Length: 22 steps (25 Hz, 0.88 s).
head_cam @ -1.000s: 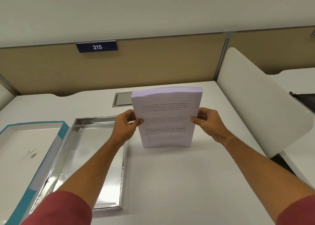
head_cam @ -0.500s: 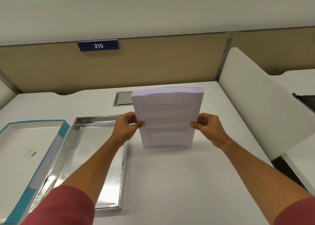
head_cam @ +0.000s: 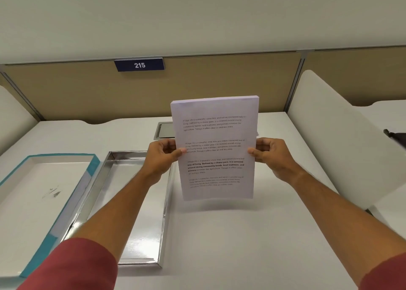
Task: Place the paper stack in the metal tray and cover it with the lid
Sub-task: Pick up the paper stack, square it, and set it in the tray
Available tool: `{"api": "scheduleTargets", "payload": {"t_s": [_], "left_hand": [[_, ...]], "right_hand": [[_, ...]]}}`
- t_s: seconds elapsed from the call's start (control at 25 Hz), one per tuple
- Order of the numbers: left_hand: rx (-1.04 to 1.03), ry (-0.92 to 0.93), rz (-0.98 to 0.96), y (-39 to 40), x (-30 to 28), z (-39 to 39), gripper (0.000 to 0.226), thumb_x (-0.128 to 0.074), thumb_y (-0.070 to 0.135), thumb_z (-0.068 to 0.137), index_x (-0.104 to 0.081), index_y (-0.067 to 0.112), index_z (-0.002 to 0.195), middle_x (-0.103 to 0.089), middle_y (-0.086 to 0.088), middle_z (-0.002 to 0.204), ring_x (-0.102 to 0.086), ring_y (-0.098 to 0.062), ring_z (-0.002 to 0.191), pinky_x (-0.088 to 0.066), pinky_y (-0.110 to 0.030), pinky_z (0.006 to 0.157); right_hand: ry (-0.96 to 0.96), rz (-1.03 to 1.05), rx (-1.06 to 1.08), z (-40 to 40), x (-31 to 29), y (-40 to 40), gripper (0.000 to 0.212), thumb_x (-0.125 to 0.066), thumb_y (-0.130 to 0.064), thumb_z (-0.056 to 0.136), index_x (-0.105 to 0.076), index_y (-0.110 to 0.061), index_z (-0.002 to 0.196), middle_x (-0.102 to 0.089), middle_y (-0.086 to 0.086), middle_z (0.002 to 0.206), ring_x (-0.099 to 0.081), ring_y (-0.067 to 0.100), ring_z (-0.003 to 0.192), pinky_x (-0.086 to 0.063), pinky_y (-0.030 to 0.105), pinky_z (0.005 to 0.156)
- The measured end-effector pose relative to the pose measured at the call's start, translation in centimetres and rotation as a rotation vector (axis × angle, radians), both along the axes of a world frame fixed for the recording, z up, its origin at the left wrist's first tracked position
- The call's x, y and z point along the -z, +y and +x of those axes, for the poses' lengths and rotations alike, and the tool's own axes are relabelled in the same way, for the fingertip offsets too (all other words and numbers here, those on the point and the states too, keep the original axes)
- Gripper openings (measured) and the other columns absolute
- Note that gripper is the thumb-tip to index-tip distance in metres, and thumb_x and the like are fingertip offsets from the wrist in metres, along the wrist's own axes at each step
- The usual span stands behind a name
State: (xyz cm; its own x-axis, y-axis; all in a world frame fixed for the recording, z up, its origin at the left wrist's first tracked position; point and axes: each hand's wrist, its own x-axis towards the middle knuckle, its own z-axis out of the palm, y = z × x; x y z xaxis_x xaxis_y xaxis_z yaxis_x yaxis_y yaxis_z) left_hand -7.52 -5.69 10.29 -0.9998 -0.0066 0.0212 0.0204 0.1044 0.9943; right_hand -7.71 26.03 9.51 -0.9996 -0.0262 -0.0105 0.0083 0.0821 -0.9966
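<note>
The paper stack [head_cam: 216, 149] stands upright above the desk [head_cam: 241, 234], pinched at its side edges: left hand [head_cam: 161, 158] at 9 o'clock, right hand [head_cam: 272, 155] at 3 o'clock. The metal tray [head_cam: 165, 213] lies at its 8 o'clock.

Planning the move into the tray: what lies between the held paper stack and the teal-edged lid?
In the head view, only the empty metal tray, with the left hand and forearm reaching over it, lies between the paper stack and lid.

Lid [head_cam: 39, 193] lies left of tray [head_cam: 163, 234]; paper stack [head_cam: 216, 149] upright right of tray, apparently lifted off desk [head_cam: 241, 245].
</note>
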Motion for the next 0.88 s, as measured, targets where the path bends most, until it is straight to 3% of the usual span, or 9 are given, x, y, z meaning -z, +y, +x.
{"api": "scheduleTargets", "payload": {"t_s": [0.2,0.36,0.52,0.68,0.88], "left_hand": [[-0.092,-0.039,0.064,-2.4,-2.2,0.7,0.014,-0.074,0.005,0.081,-0.07,0.002,0.095,-0.076,-0.006,0.089,-0.074,-0.015,0.078,-0.06,-0.026,0.068],[-0.132,-0.095,0.083,-5.5,-3.0,1.4,0.021,-0.075,0.007,0.08,-0.069,-0.004,0.098,-0.075,-0.01,0.092,-0.073,-0.02,0.081,-0.061,-0.029,0.069],[-0.189,-0.192,0.133,-9.5,-2.4,2.4,0.022,-0.076,0.01,0.079,-0.067,-0.003,0.094,-0.074,-0.01,0.088,-0.074,-0.015,0.068,-0.057,-0.022,0.057],[-0.218,-0.273,0.144,-14.6,-0.5,3.0,0.025,-0.077,0.008,0.077,-0.065,-0.002,0.097,-0.074,-0.012,0.093,-0.075,-0.015,0.066,-0.057,-0.022,0.056],[-0.228,-0.373,0.111,-20.9,1.8,3.1,0.013,-0.076,0.003,0.078,-0.063,0.005,0.078,-0.074,-0.011,0.08,-0.072,-0.014,0.055,-0.054,-0.02,0.049]], "right_hand": [[-0.05,-0.034,-0.074,-0.8,-2.8,-2.3,0.032,-0.07,-0.002,0.084,-0.066,0.004,0.115,-0.073,0.018,0.107,-0.073,0.029,0.092,-0.062,0.036,0.072],[-0.13,-0.063,-0.117,-0.7,-3.9,-5.4,0.025,-0.072,-0.005,0.083,-0.07,0.003,0.106,-0.076,0.012,0.094,-0.074,0.023,0.079,-0.059,0.03,0.064],[-0.246,-0.093,-0.16,-0.4,-3.7,-9.4,0.021,-0.075,-0.007,0.08,-0.072,0.001,0.099,-0.077,0.014,0.092,-0.075,0.024,0.077,-0.058,0.028,0.062],[-0.358,-0.097,-0.127,-0.3,-2.5,-15.0,0.028,-0.076,-0.002,0.078,-0.068,0.008,0.103,-0.075,0.017,0.09,-0.074,0.023,0.069,-0.058,0.029,0.059],[-0.471,-0.067,-0.042,0.3,0.0,-22.5,0.036,-0.077,0.0,0.077,-0.063,0.011,0.108,-0.074,0.021,0.096,-0.075,0.027,0.073,-0.06,0.032,0.06]]}}
